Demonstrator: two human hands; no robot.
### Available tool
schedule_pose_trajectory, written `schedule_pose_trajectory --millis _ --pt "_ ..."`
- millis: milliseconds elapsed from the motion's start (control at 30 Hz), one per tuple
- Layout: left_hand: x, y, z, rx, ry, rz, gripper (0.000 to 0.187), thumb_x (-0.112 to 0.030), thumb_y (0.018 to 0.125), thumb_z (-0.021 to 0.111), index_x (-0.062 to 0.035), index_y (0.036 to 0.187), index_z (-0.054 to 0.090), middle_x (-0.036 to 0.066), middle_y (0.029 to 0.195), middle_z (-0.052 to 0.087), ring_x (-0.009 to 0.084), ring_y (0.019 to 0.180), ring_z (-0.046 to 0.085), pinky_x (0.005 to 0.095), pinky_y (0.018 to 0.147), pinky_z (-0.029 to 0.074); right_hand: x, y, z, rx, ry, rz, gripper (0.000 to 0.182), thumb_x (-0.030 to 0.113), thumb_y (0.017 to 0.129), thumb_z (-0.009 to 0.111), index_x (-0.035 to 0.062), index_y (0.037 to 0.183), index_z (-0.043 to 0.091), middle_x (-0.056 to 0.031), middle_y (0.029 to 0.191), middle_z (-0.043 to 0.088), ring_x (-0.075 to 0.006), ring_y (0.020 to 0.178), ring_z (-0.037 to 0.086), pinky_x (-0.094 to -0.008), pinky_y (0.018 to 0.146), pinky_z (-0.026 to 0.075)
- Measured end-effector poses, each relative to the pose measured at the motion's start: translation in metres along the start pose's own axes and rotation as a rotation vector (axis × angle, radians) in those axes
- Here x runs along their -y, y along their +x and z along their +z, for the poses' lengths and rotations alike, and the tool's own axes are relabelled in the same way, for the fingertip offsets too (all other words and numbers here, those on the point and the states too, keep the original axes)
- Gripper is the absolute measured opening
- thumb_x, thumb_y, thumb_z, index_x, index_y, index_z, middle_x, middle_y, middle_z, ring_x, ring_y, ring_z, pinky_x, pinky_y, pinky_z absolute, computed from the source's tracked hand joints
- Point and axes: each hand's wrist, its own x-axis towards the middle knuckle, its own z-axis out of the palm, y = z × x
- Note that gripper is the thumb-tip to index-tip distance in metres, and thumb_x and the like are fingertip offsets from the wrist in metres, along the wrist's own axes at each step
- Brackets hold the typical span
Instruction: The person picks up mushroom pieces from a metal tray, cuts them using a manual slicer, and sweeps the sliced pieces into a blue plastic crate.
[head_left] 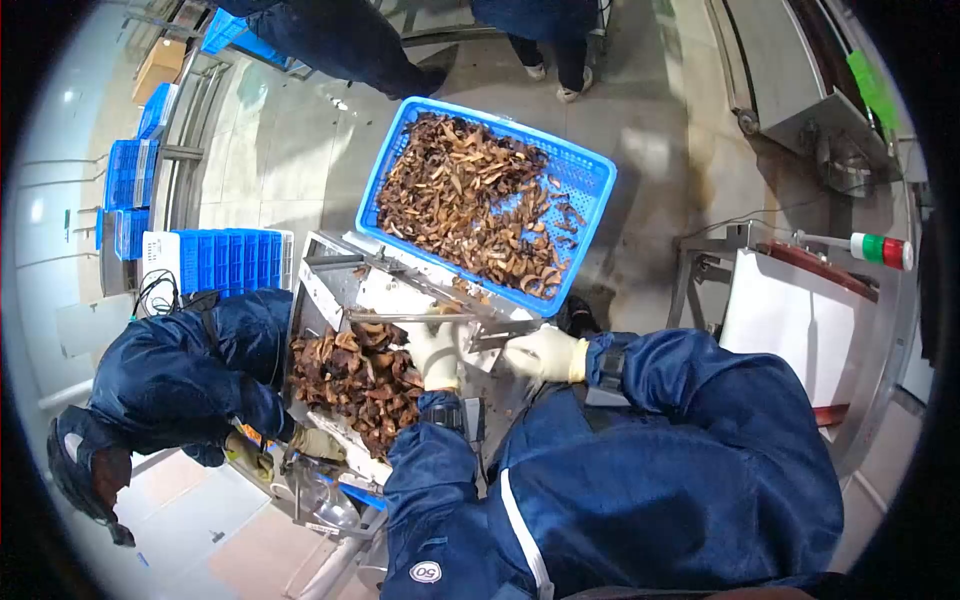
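Observation:
My left hand (434,356), in a white glove, lies at the right end of a heap of brown mushroom-like pieces (350,385) in a metal machine tray. Its fingers point forward and look stretched out, with the tips partly behind a metal bar (410,318). My right hand (545,356), also in a white glove, is beside the machine's metal edge (505,332), pointing left. Its fingers are too blurred to tell what they hold, if anything. Just beyond both hands stands a blue perforated crate (592,190) holding brown sliced pieces (470,190).
On the left a co-worker (190,370) bends over the machine, a gloved hand (318,443) at the heap's near edge. Two other people (340,45) stand at the far side. Blue crates (230,260) are stacked left; a white-panelled machine (795,320) stands right.

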Motion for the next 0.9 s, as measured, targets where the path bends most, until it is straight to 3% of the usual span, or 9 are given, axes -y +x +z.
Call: schedule_pose_trajectory --millis 100,167,300,433,500,600,733,767,900 --pt "0.001 -0.005 0.003 -0.053 -0.025 -0.024 0.038 -0.011 0.086 0.072 0.0036 0.119 0.060 0.018 0.108 0.069 0.0277 0.099 0.067 0.0383 0.089 0.052 -0.038 0.001 -0.004 0.146 -0.217 0.036 0.031 0.035 0.098 0.048 0.0110 0.091 0.067 -0.0127 0.080 0.067 -0.0328 0.076 0.066 -0.0410 0.072 0.052" --pt "-0.006 -0.012 0.009 -0.101 -0.384 -0.071 0.043 -0.008 0.086 0.074 0.0039 0.121 0.052 0.015 0.111 0.064 0.0223 0.100 0.064 0.0344 0.088 0.053 -0.036 0.000 -0.001 0.154 -0.178 0.067 0.031 0.036 0.098 0.048 0.0111 0.091 0.066 -0.0127 0.080 0.067 -0.0332 0.076 0.065 -0.0413 0.072 0.051" --pt "-0.002 -0.018 0.007 -0.195 0.107 0.032 0.031 -0.024 0.086 0.076 -0.0015 0.105 0.068 0.018 0.102 0.069 0.0280 0.091 0.067 0.0376 0.080 0.052 -0.035 0.001 -0.003 0.149 -0.170 0.048 0.035 0.036 0.099 0.046 0.0082 0.089 0.066 -0.0111 0.077 0.067 -0.0330 0.074 0.065 -0.0406 0.071 0.051" --pt "0.045 0.001 0.020 -0.159 0.094 0.038 0.031 -0.029 0.085 0.075 -0.0072 0.107 0.072 0.018 0.096 0.071 0.0343 0.088 0.068 0.0422 0.081 0.052 0.005 0.004 -0.002 0.143 0.004 0.299 0.034 0.034 0.100 0.048 0.0087 0.086 0.067 -0.0068 0.071 0.065 -0.0219 0.069 0.066 -0.0346 0.067 0.052" --pt "0.042 0.004 0.020 -0.145 0.115 0.101 0.032 -0.030 0.085 0.073 -0.0083 0.109 0.072 0.017 0.098 0.072 0.0352 0.090 0.068 0.0432 0.083 0.052 0.044 0.013 0.005 0.020 0.108 0.095 0.026 0.023 0.101 0.050 0.0073 0.088 0.066 -0.0045 0.073 0.065 -0.0146 0.061 0.062 -0.0300 0.062 0.051" --pt "-0.001 -0.001 0.002 -0.050 0.191 -0.048 0.027 -0.025 0.089 0.064 -0.0077 0.109 0.070 0.020 0.099 0.071 0.0406 0.094 0.066 0.0468 0.084 0.051 0.088 0.030 0.018 -0.061 0.220 0.145 0.030 0.023 0.104 0.047 0.0039 0.087 0.063 -0.0027 0.075 0.064 -0.0088 0.063 0.059 -0.0251 0.058 0.045" --pt "0.013 0.002 0.006 -0.101 0.134 0.074 0.028 -0.025 0.086 0.066 -0.0087 0.108 0.072 0.021 0.098 0.070 0.0397 0.091 0.067 0.0457 0.082 0.053 0.003 0.007 0.021 -0.021 0.096 0.061 0.031 0.021 0.105 0.045 0.0030 0.085 0.062 -0.0010 0.068 0.059 -0.0084 0.055 0.053 -0.0246 0.054 0.043" --pt "0.005 0.000 0.002 -0.050 0.109 -0.016 0.028 -0.027 0.085 0.067 -0.0097 0.106 0.074 0.020 0.099 0.071 0.0384 0.092 0.068 0.0439 0.084 0.053 -0.013 0.001 0.017 0.018 0.088 0.329 0.033 0.023 0.106 0.044 0.0032 0.086 0.062 -0.0007 0.068 0.059 -0.0071 0.052 0.049 -0.0238 0.051 0.040" --pt "-0.002 -0.003 -0.003 -0.035 0.176 -0.053 0.029 -0.025 0.086 0.064 -0.0072 0.108 0.071 0.021 0.097 0.071 0.0385 0.090 0.068 0.0449 0.082 0.053 0.055 0.016 0.023 -0.024 0.235 0.334 0.028 0.023 0.103 0.049 0.0037 0.090 0.065 -0.0018 0.073 0.063 -0.0055 0.055 0.050 -0.0217 0.052 0.041"
